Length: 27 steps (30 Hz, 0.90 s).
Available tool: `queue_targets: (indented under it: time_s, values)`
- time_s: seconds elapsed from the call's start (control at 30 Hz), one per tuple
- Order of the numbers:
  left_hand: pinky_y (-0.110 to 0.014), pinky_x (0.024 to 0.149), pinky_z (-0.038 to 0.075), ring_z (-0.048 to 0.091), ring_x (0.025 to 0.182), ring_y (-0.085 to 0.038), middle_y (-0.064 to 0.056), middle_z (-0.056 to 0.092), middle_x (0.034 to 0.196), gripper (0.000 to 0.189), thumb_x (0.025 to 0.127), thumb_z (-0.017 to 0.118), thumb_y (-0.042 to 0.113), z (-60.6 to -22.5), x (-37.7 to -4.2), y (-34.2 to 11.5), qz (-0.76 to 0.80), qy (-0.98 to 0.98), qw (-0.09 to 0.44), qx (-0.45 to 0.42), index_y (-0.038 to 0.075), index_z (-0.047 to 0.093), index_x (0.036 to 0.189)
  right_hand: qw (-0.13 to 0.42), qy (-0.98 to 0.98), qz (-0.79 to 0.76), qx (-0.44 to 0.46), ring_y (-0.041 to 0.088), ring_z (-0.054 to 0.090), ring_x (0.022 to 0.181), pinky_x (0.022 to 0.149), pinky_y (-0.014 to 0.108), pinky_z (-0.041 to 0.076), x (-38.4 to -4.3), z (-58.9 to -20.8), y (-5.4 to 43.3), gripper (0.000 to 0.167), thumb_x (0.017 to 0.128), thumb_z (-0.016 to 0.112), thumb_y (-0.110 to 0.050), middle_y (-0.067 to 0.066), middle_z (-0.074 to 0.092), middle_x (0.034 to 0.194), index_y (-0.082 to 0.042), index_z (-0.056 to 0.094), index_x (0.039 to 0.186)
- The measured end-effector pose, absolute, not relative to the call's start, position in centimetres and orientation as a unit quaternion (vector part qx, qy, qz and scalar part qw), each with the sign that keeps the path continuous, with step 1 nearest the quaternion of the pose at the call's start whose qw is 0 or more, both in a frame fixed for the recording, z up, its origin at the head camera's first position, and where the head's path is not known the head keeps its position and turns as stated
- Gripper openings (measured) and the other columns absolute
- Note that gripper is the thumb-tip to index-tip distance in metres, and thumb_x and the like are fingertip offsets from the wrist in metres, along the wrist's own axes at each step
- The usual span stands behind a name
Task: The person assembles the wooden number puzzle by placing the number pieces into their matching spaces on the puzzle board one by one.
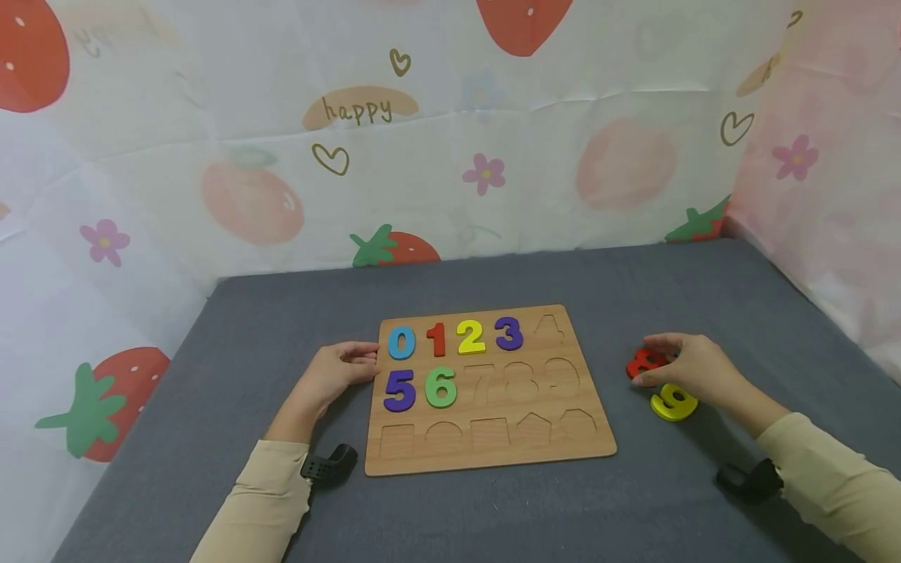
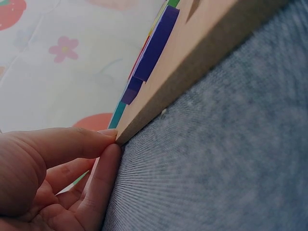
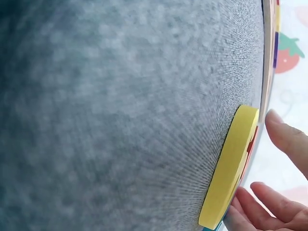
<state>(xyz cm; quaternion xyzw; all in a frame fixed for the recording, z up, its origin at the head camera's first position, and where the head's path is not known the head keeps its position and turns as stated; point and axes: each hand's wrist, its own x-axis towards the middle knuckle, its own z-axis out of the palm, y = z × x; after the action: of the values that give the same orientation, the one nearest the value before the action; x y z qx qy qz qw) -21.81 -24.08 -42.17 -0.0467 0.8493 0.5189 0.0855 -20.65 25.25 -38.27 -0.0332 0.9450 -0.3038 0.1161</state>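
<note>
A wooden puzzle board (image 1: 493,457) lies on the cloth with number pieces 0, 1, 2, 3, 5 and 6 in its recesses. At its left edge, my left hand (image 1: 338,374) pinches the board between thumb and finger, as the left wrist view shows at the corner. My right hand (image 1: 693,367) hovers over loose pieces right of the board. Its thumb and fingers are spread around a red number 8 (image 1: 642,364). A yellow number 9 (image 1: 674,403) lies just below it, partly hiding the red piece in the right wrist view. A blue bit shows under the fingers, mostly hidden.
Grey cloth (image 1: 450,520) covers the table. Several recesses stand bare on the board, including the bottom row of shapes. A white curtain (image 1: 436,195) printed with strawberries rises behind the table, and a pink one (image 1: 845,195) at the right.
</note>
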Motion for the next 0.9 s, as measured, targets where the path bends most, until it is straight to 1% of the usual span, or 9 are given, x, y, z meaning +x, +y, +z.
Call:
queue_targets:
  time_s: [0.2, 0.4, 0.53, 0.63, 0.73, 0.8, 0.9]
  values:
    - [-0.023, 0.086, 0.054, 0.062, 0.105, -0.015, -0.017, 0.063, 0.124, 0.046, 0.094, 0.067, 0.012, -42.0, -21.7, -24.1, 0.527, 0.844, 0.086, -0.045, 0.000, 0.057, 0.137, 0.123, 0.949, -0.287, -0.033, 0.050, 0.047, 0.127, 0.097, 0.057, 0.047, -20.7, -38.2, 25.3, 0.086, 0.079, 0.083, -0.040, 0.033, 0.048, 0.143, 0.006, 0.047, 0.143]
    - [-0.023, 0.087, 0.053, 0.062, 0.104, -0.014, -0.016, 0.063, 0.124, 0.046, 0.094, 0.066, 0.011, -42.0, -21.8, -24.1, 0.529, 0.843, 0.086, -0.051, 0.001, 0.057, 0.137, 0.118, 0.954, -0.273, -0.038, 0.049, 0.049, 0.124, 0.096, 0.057, 0.047, -20.8, -38.3, 25.3, 0.080, 0.079, 0.083, -0.032, 0.035, 0.049, 0.141, 0.008, 0.049, 0.140]
    - [-0.024, 0.088, 0.054, 0.062, 0.105, -0.015, -0.018, 0.063, 0.125, 0.047, 0.094, 0.067, 0.011, -41.9, -21.7, -24.0, 0.532, 0.841, 0.087, -0.049, 0.000, 0.056, 0.138, 0.113, 0.956, -0.269, -0.041, 0.047, 0.052, 0.121, 0.091, 0.053, 0.050, -20.8, -38.5, 25.3, 0.078, 0.080, 0.082, -0.032, 0.036, 0.050, 0.139, 0.008, 0.051, 0.139]
    - [-0.029, 0.093, 0.053, 0.063, 0.107, -0.017, -0.019, 0.063, 0.126, 0.047, 0.094, 0.067, 0.012, -41.9, -21.7, -24.0, 0.524, 0.846, 0.086, -0.046, 0.000, 0.056, 0.137, 0.107, 0.955, -0.273, -0.046, 0.047, 0.053, 0.119, 0.086, 0.050, 0.051, -20.8, -38.3, 24.9, 0.077, 0.080, 0.082, -0.034, 0.036, 0.050, 0.139, 0.006, 0.052, 0.138]
    - [-0.034, 0.097, 0.051, 0.063, 0.110, -0.019, -0.018, 0.064, 0.126, 0.047, 0.094, 0.067, 0.013, -41.8, -21.6, -24.0, 0.514, 0.853, 0.084, -0.046, 0.001, 0.057, 0.137, 0.100, 0.951, -0.287, -0.065, 0.046, 0.055, 0.118, 0.085, 0.049, 0.052, -20.9, -38.0, 24.0, 0.074, 0.080, 0.082, -0.034, 0.034, 0.052, 0.138, 0.005, 0.054, 0.137]
    - [-0.033, 0.097, 0.051, 0.063, 0.110, -0.019, -0.017, 0.065, 0.126, 0.046, 0.093, 0.068, 0.013, -41.8, -21.6, -24.0, 0.511, 0.854, 0.084, -0.046, 0.001, 0.057, 0.137, 0.100, 0.945, -0.302, -0.080, 0.046, 0.055, 0.120, 0.086, 0.049, 0.053, -20.9, -37.7, 23.1, 0.073, 0.080, 0.083, -0.032, 0.033, 0.052, 0.138, 0.003, 0.055, 0.137]
    - [-0.029, 0.093, 0.051, 0.062, 0.109, -0.018, -0.018, 0.064, 0.126, 0.046, 0.094, 0.068, 0.014, -41.8, -21.6, -24.0, 0.514, 0.853, 0.084, -0.045, 0.001, 0.057, 0.137, 0.109, 0.933, -0.327, -0.099, 0.046, 0.056, 0.123, 0.088, 0.046, 0.055, -21.0, -37.4, 21.5, 0.071, 0.080, 0.084, -0.028, 0.031, 0.052, 0.140, 0.003, 0.056, 0.137]
